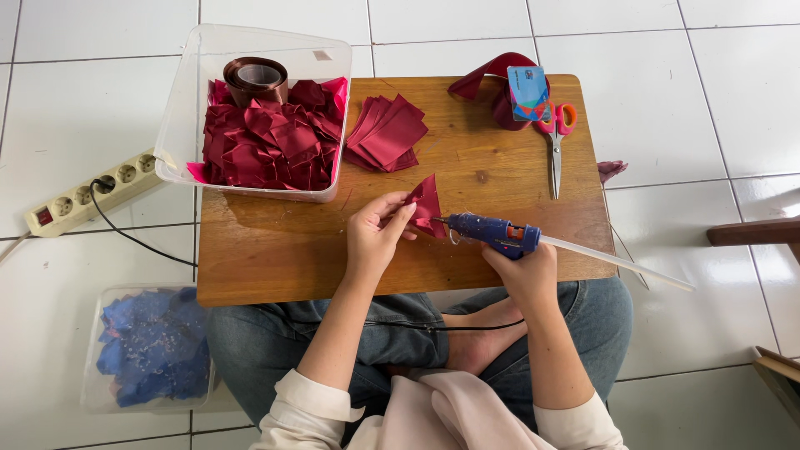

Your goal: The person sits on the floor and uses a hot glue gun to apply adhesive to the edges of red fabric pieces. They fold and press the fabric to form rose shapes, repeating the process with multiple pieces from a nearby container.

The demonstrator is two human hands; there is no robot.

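My left hand (377, 233) pinches a folded dark red ribbon piece (427, 202) over the small wooden table (275, 250). My right hand (523, 265) grips a blue glue gun (492, 231) with a clear glue stick (617, 262) jutting out behind; its nozzle points left and touches the ribbon piece's lower edge. A fan of cut dark red ribbon squares (387, 133) lies just beyond the hands.
A clear plastic box (185, 100) with folded red pieces and a brown ribbon roll (257, 77) overhangs the table's left corner. Scissors (557, 142), a blue card (527, 90) and loose ribbon (487, 79) lie far right. A power strip (87, 193) and a tub of blue pieces (150, 346) sit on the floor.
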